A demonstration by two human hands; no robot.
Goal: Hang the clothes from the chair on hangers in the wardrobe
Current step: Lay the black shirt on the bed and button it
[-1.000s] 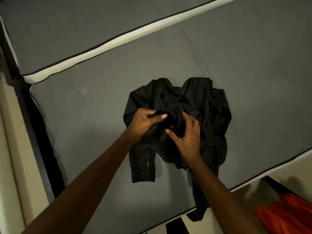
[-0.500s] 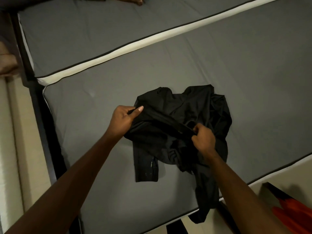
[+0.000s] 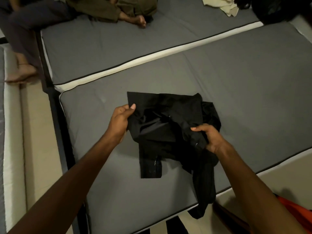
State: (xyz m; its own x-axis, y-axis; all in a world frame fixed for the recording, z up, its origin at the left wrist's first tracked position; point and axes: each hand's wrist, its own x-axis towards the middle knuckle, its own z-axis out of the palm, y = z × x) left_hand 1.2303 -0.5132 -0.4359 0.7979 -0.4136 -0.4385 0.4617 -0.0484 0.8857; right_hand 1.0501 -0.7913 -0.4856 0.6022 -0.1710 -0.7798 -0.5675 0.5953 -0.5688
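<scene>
A crumpled black shirt (image 3: 170,122) lies on the near grey mattress (image 3: 253,92), one sleeve trailing over the mattress's front edge. My left hand (image 3: 120,120) pinches the shirt's left edge between thumb and fingers and lifts it a little. My right hand (image 3: 211,138) grips a bunch of the fabric on the shirt's right side. No hanger, chair or wardrobe is in view.
A second grey mattress (image 3: 104,46) lies behind, joined by a white seam. Two people sit on it at the top left, one's bare foot (image 3: 140,21) on it and another's foot (image 3: 23,71) on the floor. Pale cloth (image 3: 224,5) lies top right. Orange fabric (image 3: 297,210) shows bottom right.
My hands have spread apart, pulling the shirt wider and flatter. My head has tilted up, bringing the far mattress and the seated people into view.
</scene>
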